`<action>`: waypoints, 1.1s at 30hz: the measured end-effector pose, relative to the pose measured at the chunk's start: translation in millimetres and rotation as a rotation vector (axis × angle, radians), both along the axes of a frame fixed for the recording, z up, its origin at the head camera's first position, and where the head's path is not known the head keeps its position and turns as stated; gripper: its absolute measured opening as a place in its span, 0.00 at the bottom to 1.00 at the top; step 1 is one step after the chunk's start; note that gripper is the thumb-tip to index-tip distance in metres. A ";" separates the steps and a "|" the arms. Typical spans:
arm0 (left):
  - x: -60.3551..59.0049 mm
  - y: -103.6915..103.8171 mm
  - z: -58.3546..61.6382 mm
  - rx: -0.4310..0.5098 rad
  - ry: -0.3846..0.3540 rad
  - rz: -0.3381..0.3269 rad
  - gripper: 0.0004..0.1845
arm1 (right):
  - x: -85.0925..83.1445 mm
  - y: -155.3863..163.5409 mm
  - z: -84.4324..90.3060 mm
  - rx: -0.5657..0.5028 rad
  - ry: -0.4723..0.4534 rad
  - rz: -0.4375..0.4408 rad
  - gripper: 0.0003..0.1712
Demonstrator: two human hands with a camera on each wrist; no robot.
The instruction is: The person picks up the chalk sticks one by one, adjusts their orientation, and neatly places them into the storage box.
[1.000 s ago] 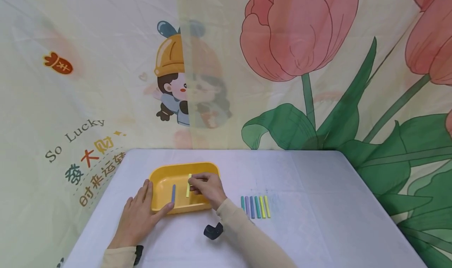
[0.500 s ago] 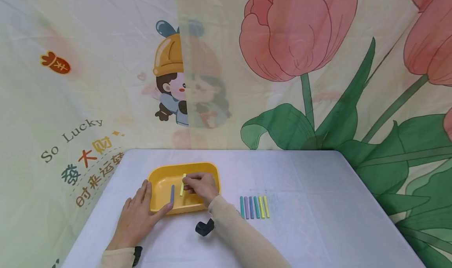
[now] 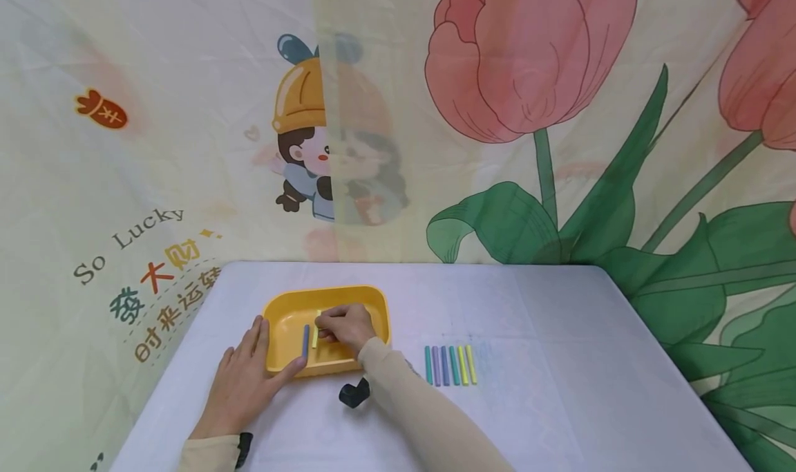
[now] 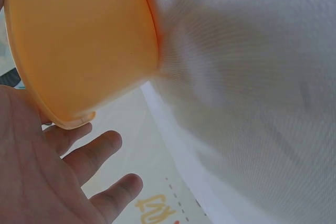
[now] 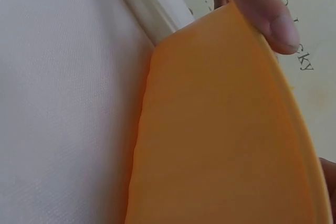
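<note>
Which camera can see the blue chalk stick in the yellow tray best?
The head camera. It looks down into the yellow tray, so the blue chalk stick shows whole, beside the left hand. Both wrist cameras see only the tray's outer wall, none of that stick.

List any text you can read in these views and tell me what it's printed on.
"So Lucky", on the backdrop cloth left of the table.
Chinese characters below it in green, orange and brown, same cloth: "发大财" and "时来运转", the last character cut off by the table edge.
Right wrist view: part of "So Lucky", blurred.
Yellow tray, chalk sticks: no text.
</note>
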State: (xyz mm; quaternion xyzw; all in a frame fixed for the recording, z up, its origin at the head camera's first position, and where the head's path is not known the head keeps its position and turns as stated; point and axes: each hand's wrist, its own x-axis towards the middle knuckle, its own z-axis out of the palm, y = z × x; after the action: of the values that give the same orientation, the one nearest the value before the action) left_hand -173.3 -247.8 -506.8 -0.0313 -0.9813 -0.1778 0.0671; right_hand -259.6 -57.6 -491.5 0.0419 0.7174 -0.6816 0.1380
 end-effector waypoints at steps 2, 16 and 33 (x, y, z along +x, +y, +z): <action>-0.3 0.5 0.2 0.001 0.001 -0.003 0.62 | -0.6 -0.5 0.4 0.039 -0.003 0.008 0.06; -2.4 3.4 1.4 -0.004 0.001 0.004 0.62 | -6.2 -6.0 -4.2 0.207 -0.016 0.069 0.04; 0.2 2.5 1.3 -0.017 0.003 0.002 0.61 | -11.5 -12.2 -11.4 0.215 -0.089 0.059 0.03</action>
State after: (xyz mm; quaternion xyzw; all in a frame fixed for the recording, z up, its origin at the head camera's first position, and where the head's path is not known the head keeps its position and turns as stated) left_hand -173.1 -245.3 -505.4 -0.0311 -0.9827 -0.1694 0.0686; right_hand -271.1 -69.8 -502.9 0.0654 0.7803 -0.5940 0.1845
